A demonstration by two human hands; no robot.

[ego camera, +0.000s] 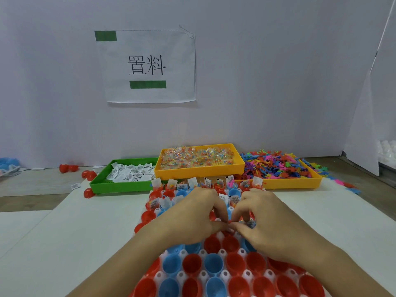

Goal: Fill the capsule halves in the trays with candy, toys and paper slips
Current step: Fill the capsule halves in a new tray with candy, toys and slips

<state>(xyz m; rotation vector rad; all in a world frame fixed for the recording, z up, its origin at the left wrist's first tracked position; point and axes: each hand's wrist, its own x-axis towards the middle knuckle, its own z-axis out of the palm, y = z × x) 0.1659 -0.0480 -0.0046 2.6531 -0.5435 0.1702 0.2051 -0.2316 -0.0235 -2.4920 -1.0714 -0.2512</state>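
Trouble is most likely to come from the crowding: the capsule tray (214,273) is being worked at its middle rows, where open red and blue halves (192,264) are packed tightly, so a careless press could tip a neighbouring half or flick out one of the slips (230,180) standing upright in the filled far rows. A small piece could also be dropped into a half already filled, giving a double fill and a gap elsewhere. Both hands are being held together over the tray, near the worktop's front edge. The left hand (192,217) and right hand (270,219) are being kept curled, fingers (237,227) pressed nearly tip to tip, seemingly pinching something small; what is being pinched cannot be told. Supplies are lying toward the far edge: slips tray (120,185), candy tray (199,171), toys (274,166).
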